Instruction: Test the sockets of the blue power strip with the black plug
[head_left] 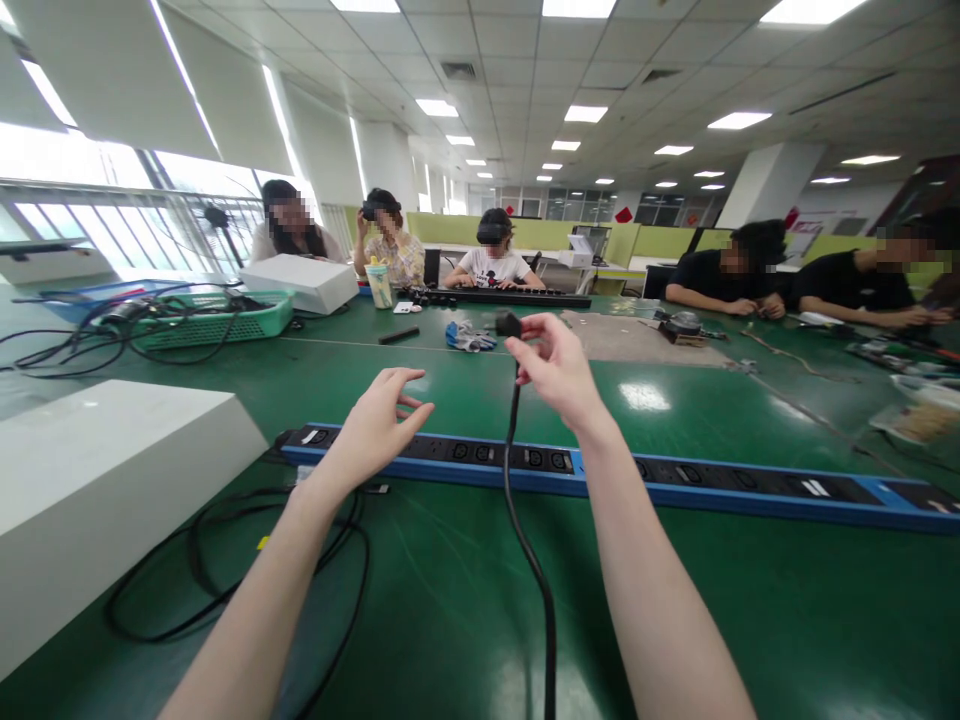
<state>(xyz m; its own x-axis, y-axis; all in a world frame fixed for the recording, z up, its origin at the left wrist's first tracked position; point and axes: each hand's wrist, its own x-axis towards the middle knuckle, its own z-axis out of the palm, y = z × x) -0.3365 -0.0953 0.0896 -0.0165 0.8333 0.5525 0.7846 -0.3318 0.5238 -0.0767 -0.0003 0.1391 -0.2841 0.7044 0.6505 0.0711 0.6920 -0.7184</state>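
Hazards and containers: plug (508, 324) and strip (480, 455)

Clock directions are read from the view centre, with 12 away from the wearer.

The right hand (553, 365) grips the plug between thumb and fingers, just off centre toward 1 o'clock; the plug's head projects past the fingertips. The cable (512, 500) hangs from it, passes in front of the strip and leaves the view at 6 o'clock. The left hand (382, 425), at 8 o'clock, is empty, its fingers parted and loosely bent. It overlaps the strip in view; contact cannot be confirmed.

Caution: the plug could slip, since the fingertips alone appear to support it. The cable could snag on the strip's edge if drawn sideways. A low sweep of the left forearm could catch the coil (365, 590) at 8 o'clock and tangle it.

Containers: the green basket (259, 322), between 9 and 10 o'clock, holds a heap of dark leads (217, 305), some trailing over its rim; a careless pull on one could drag others out. A patterned cup (379, 288) stands at 10 o'clock, contents hidden; if knocked, it could spill. A tub (934, 388) at 3 o'clock holds tan items too blurred to identify.
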